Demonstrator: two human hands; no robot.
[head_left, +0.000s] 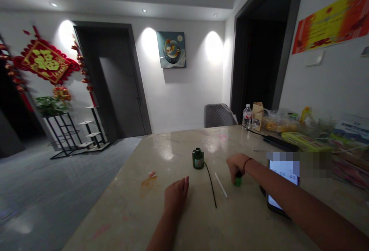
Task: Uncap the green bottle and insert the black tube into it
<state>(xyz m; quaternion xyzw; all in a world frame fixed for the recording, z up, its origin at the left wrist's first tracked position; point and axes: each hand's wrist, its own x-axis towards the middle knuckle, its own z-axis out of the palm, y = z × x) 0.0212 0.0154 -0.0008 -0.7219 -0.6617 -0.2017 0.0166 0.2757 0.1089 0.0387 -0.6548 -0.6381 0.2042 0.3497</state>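
Note:
My right hand point(236, 165) is curled over a small bright green object point(238, 181) that stands on the beige marble table point(161, 220). My left hand point(176, 194) lies on the table with its fingers together and holds nothing. Between the hands lie a thin black stick point(211, 183) and a white stick point(220, 185). A small dark green bottle point(198, 158) stands upright just beyond the black stick's far end. A red cord circles my right wrist.
A phone point(281, 185) with a lit screen lies under my right forearm. Orange stains point(148, 182) mark the table to the left. A water bottle point(247, 116), a paper bag, food packets and papers crowd the right side. A grey chair point(217, 115) stands at the far end.

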